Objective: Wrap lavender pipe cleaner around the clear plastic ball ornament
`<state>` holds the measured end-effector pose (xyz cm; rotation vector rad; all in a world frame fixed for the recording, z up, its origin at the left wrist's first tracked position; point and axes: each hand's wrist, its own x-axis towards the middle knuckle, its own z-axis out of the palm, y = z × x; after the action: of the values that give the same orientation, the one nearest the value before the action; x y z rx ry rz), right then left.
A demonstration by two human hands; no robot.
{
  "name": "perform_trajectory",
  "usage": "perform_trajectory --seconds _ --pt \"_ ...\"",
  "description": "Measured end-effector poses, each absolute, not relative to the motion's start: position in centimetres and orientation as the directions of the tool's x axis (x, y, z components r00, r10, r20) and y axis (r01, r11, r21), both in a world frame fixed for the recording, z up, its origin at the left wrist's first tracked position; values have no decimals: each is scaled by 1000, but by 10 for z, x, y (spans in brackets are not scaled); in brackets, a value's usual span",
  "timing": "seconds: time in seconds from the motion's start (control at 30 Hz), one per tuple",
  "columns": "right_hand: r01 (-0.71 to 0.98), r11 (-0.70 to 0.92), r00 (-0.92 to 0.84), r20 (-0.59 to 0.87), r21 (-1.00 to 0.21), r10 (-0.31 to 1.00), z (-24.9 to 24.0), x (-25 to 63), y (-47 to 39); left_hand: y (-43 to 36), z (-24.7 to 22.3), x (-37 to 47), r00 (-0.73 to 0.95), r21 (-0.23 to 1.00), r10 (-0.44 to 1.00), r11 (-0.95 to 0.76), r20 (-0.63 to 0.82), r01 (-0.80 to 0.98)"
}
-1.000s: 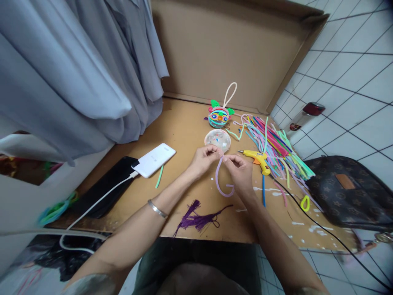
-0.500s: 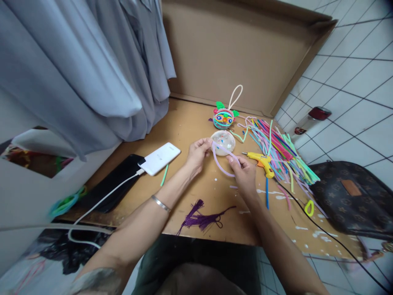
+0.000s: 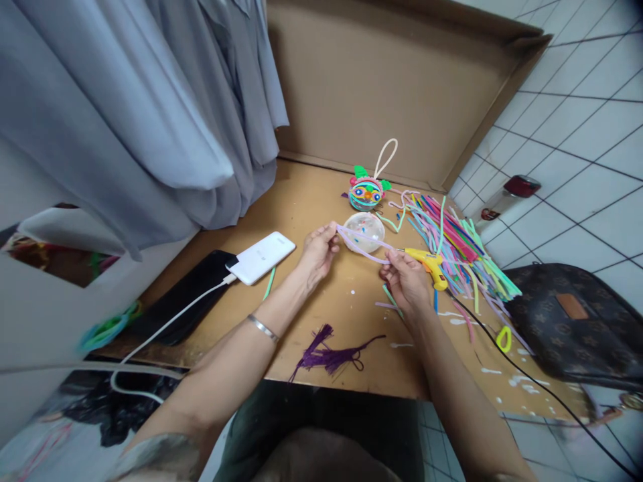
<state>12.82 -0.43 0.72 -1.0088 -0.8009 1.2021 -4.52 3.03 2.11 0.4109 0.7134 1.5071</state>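
Note:
A light purple pipe cleaner (image 3: 369, 257) is stretched in a narrow loop between my two hands. My left hand (image 3: 321, 249) pinches its left end beside the white round dish (image 3: 366, 231), which holds small coloured bits. At the other end my right hand (image 3: 406, 276) has its fingers closed on the loop, near the tip of the yellow glue gun (image 3: 433, 266). Behind the dish stands a colourful animal-face ornament (image 3: 366, 194) with green ears and a cream hanging loop. Purple tassels (image 3: 331, 358) lie near the table's front edge.
Many coloured pipe cleaners (image 3: 457, 241) are heaped at the right, by a brown patterned bag (image 3: 577, 321). A white phone (image 3: 264, 258) with a cable rests on a black device (image 3: 185, 301) at the left. The glue gun's black cord crosses the right side.
The purple loop has been pulled narrower and longer. My left hand has moved slightly left, and my right hand slightly right. A green strip now shows beneath my right hand.

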Motion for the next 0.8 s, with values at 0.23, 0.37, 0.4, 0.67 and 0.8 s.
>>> perform_trajectory --seconds 0.23,0.37,0.4,0.67,0.8 --pt "-383 64 177 -5 -921 984 10 129 -5 28 24 -44 -131 653 978 7 -163 -757" --pt "-420 55 150 -9 -906 989 12 132 -5 26 25 -42 -126 655 980 5 -152 -755" --pt "-429 51 144 -12 -902 990 13 132 -5 26 26 -42 -121 655 981 8 -152 -756" --pt "-423 10 111 -41 -906 993 16 137 -5 24 25 -42 -54 655 983 76 -177 -752" --pt "-416 7 149 -60 -909 987 14 140 -3 24 25 -40 -19 645 967 155 -254 -748"
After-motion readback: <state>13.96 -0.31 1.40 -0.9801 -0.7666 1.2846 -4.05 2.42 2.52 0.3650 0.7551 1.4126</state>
